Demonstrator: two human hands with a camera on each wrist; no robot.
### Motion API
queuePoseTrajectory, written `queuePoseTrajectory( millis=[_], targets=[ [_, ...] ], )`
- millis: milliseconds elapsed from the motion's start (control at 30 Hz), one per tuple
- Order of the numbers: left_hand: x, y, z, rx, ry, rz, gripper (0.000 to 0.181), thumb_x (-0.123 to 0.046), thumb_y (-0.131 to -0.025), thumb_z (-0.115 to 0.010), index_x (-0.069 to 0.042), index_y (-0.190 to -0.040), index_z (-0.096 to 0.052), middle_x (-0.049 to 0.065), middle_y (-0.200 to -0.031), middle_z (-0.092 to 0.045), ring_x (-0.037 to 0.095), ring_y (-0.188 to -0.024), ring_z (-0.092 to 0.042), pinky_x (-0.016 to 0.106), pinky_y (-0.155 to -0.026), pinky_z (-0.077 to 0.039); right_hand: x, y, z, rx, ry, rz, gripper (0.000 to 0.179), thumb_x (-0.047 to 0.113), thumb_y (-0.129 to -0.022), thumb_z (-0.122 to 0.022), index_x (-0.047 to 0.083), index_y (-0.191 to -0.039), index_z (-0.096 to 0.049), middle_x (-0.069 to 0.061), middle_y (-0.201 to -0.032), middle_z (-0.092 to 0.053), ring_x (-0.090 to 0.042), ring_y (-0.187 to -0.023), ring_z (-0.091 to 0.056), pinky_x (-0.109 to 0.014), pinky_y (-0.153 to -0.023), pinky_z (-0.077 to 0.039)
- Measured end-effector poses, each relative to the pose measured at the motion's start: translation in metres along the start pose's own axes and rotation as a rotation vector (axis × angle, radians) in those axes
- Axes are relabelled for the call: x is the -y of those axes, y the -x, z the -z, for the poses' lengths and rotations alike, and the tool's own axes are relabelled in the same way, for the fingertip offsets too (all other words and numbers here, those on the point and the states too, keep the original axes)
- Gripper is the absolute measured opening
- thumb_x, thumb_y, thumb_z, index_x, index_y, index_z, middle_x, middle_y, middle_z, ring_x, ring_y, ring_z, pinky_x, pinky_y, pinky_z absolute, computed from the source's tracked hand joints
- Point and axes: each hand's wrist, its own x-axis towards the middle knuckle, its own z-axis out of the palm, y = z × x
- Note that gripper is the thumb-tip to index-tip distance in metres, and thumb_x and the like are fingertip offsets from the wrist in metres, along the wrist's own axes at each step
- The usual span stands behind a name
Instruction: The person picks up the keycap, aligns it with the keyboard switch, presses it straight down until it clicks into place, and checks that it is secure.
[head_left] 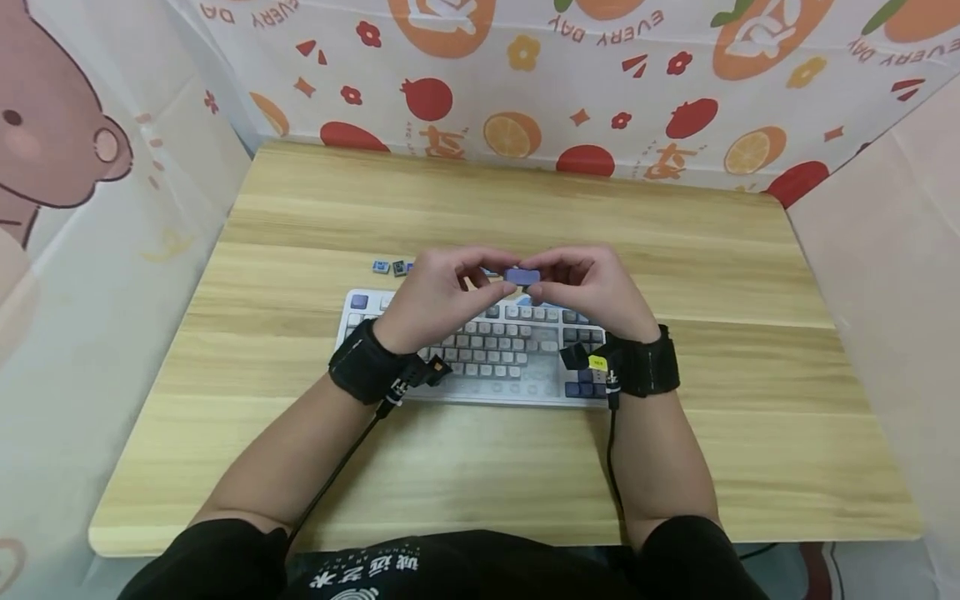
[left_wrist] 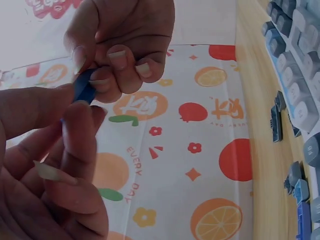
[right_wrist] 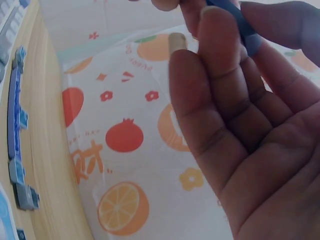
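A long purple-blue keycap (head_left: 522, 276) is up off the table, above the back edge of the keyboard (head_left: 480, 390). My left hand (head_left: 448, 292) pinches its left end between thumb and fingers. From the other side, my right hand (head_left: 591, 287) pinches the right end. In the left wrist view the keycap (left_wrist: 86, 86) is tilted and partly covered by fingertips; in the right wrist view only part of the keycap (right_wrist: 235, 17) shows at the top. The white keyboard carries light and dark keycaps, with a bare pale patch toward its lower right.
Loose keycaps lie behind the keyboard, including a small blue keycap (head_left: 381, 267) and a dark keycap (head_left: 399, 268). A long blue keycap (right_wrist: 15, 115) lies in that row. Beyond the wooden table (head_left: 750, 275) hangs a fruit-print cloth (head_left: 465, 92). Cables run from both wrist straps.
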Motion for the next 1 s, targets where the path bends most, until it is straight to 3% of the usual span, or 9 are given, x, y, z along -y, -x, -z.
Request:
queuePoseTrajectory(
  millis=[100, 567, 700, 867, 1000],
  targets=[
    [-0.002, 0.001, 0.003, -0.021, 0.004, -0.017, 0.025, -0.016, -0.088, -0.074, -0.010, -0.113, -0.074, -0.001, -0.102, -0.074, 0.008, -0.072, -0.060, 0.026, -0.062, -0.050, 0.005, 0.001, -0.002, -0.016, -0.002, 0.016, 0.025, 0.010, -0.087, -0.074, 0.004, -0.111, -0.073, -0.008, -0.090, -0.069, -0.027, -0.071, -0.058, -0.028, -0.063, -0.053],
    [-0.003, 0.007, 0.009, -0.016, 0.108, 0.038, 0.023, -0.015, -0.088, -0.075, -0.009, -0.110, -0.074, 0.000, -0.098, -0.073, 0.011, -0.071, -0.060, 0.026, -0.058, -0.048, 0.012, 0.003, -0.008, -0.031, -0.060, 0.062, 0.022, 0.002, -0.085, -0.074, -0.002, -0.106, -0.070, -0.009, -0.087, -0.069, -0.029, -0.070, -0.065, -0.031, -0.064, -0.057],
    [-0.004, 0.007, 0.008, -0.013, 0.217, 0.086, 0.023, -0.010, -0.089, -0.072, -0.006, -0.112, -0.073, 0.005, -0.102, -0.073, 0.015, -0.071, -0.064, 0.027, -0.061, -0.052, 0.013, 0.003, -0.009, -0.030, -0.065, 0.079, 0.021, 0.001, -0.085, -0.074, -0.002, -0.106, -0.070, -0.009, -0.089, -0.070, -0.027, -0.071, -0.065, -0.030, -0.064, -0.056],
    [-0.003, 0.005, 0.008, 0.007, 0.407, 0.193, 0.023, -0.004, -0.092, -0.066, 0.000, -0.114, -0.070, 0.012, -0.102, -0.072, 0.021, -0.075, -0.069, 0.031, -0.074, -0.057, 0.015, 0.005, -0.010, -0.041, -0.031, 0.094, 0.021, 0.001, -0.084, -0.074, 0.001, -0.105, -0.072, -0.008, -0.092, -0.070, -0.024, -0.073, -0.064, -0.028, -0.064, -0.055],
    [-0.003, 0.004, 0.008, 0.014, 0.452, 0.246, 0.022, -0.006, -0.093, -0.064, -0.001, -0.113, -0.071, 0.011, -0.102, -0.073, 0.021, -0.083, -0.071, 0.031, -0.078, -0.057, 0.016, 0.004, -0.011, -0.047, -0.014, 0.096, 0.021, 0.002, -0.084, -0.075, 0.002, -0.105, -0.072, -0.008, -0.094, -0.070, -0.025, -0.074, -0.064, -0.028, -0.064, -0.055]
  ],
)
